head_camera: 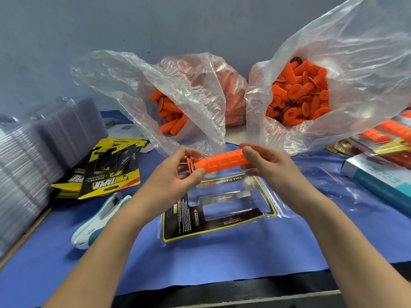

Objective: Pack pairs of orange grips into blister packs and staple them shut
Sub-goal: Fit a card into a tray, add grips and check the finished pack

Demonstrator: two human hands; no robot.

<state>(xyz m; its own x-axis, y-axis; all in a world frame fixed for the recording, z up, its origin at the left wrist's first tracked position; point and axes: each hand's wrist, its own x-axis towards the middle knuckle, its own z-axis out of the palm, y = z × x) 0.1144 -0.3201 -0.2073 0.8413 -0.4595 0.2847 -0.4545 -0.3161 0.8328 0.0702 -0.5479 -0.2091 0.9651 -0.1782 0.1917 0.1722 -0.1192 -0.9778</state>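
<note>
Crosswise, the orange grip [222,162] is lying between the two hands, its long axis running left to right and rising slightly toward the right. The left hand [178,174] is pinching the flanged end with thumb and fingertips, while the right hand [266,163] is curling its fingers round the plain end. Both are clamping on the same piece and holding it in the air. Directly below and a little nearer the person, the open blister pack [222,230] is resting on the blue counter [222,258], its long recesses [229,213] running roughly parallel to the grip. Neither recess is holding a grip as yet. Judging from this alignment, the coming move is calling for a short descent toward the person rather than any turning, with both hands about equally near the pack.
</note>
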